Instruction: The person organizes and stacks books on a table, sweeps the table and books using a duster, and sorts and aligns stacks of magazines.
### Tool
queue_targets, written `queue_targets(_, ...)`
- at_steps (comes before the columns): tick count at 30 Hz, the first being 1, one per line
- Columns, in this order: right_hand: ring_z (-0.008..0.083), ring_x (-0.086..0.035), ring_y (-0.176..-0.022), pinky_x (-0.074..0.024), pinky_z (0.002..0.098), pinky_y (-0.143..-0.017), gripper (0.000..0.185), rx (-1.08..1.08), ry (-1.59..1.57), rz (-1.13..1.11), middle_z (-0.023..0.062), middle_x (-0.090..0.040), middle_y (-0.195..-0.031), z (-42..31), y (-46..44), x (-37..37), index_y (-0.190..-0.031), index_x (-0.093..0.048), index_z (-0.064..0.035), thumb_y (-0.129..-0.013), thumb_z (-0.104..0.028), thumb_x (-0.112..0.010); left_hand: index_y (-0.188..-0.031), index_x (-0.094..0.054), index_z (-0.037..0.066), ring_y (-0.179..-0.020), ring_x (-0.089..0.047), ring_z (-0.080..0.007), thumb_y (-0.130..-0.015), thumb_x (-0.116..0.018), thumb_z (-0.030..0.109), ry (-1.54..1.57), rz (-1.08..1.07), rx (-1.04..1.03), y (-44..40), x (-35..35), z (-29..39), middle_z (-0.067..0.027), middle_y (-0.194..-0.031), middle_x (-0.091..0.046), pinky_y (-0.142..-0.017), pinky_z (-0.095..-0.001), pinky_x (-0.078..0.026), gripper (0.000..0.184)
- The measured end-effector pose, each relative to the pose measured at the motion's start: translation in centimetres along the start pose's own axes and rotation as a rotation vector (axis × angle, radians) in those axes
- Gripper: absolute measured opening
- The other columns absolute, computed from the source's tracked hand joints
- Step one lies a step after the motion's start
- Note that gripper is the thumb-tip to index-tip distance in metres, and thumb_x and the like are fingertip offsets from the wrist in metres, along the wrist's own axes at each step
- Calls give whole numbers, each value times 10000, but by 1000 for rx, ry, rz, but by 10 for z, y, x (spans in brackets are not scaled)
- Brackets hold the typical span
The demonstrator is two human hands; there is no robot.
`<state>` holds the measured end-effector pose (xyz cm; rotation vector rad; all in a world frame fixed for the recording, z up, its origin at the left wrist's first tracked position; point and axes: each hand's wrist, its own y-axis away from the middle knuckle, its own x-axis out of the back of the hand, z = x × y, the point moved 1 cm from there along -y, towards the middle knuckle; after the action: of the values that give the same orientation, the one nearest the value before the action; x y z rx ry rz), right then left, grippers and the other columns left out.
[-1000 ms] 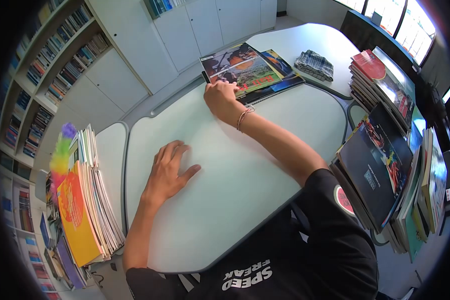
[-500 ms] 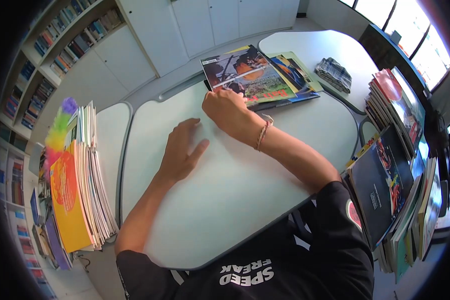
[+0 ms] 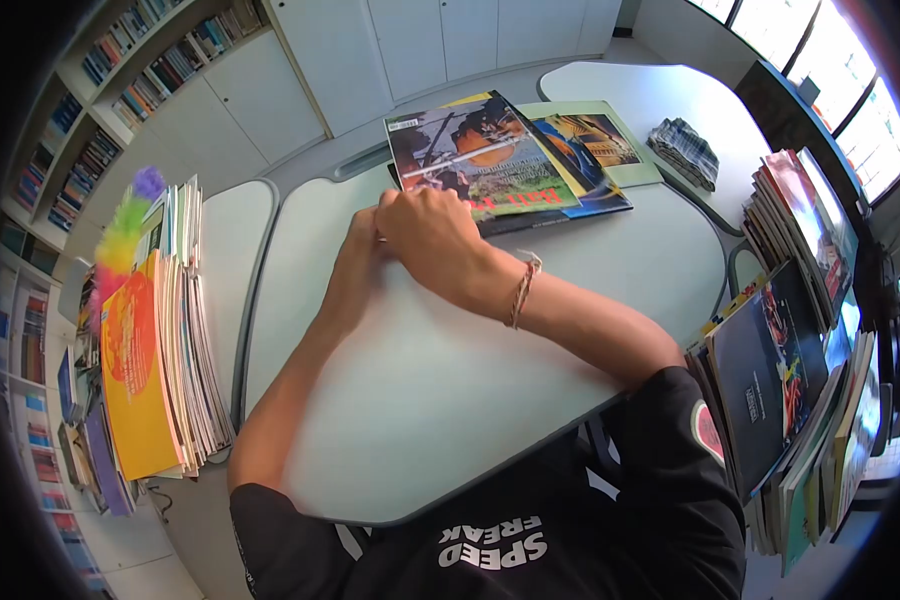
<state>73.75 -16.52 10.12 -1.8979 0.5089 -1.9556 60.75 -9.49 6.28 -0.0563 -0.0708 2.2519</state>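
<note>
My right hand is closed at the lower left corner of a book with a dark and orange cover and red lettering. My left hand has come up against it at the same corner, its fingers mostly hidden behind the right hand. Under that book lie a blue-and-yellow one and a pale green one, fanned out to the right. The pile rests on the far side of the white table.
A tall stack of books and magazines with a rainbow duster stands left. More stacked books rise on the right. Folded checked cloth lies on the far table. Bookshelves line the back left.
My left hand has moved up from the open tabletop to meet the right hand. My right hand and the top book have shifted left, showing more of the green book. The view has turned slightly.
</note>
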Motion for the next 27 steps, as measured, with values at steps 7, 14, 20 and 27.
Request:
queue_targets(7,249,-700,-754,-572,338,-713,450,-238,-273,-266,31,-775,-942,122,-38,4,-1162,-786,-123,-839,-436,-787,-1493,-371,-4,-1067,-655,-220,-1051,-515,556,350,-201,230,-49,-26,3,-194,-1249,-649,-941,-340,-514,728)
queue_targets(14,343,-703,-1003,-551,478,-830,716,-1140,-247,-74,182,-756,-1047,303,27,-7,-1083,-746,48,-898,-639,-662,-1480,-388,-25,-868,-706,-211,-993,-700,339,-222,-30,253,-97,-46,7,-206,-1213,-658,-711,-295,-563,683)
queue_targets(20,399,-560,-1204,-436,541,-966,844,-1223,-139,-126,243,-636,-1306,322,46,-34,-1195,-729,31,-926,-742,-523,-1457,-430,-44,-658,-695,-181,-933,-786,244,-213,-71,290,-115,-39,0,-163,-1093,-706,-548,-261,-539,696)
queue_targets(27,266,-672,-876,-533,397,-755,856,-1222,-236,-184,202,-716,-1044,324,39,-41,-1073,-751,44,-844,-769,-617,-1503,-453,-37,-638,-688,-145,-909,-791,162,-210,-120,262,-120,-22,1,-125,-909,-747,-574,-258,-567,712)
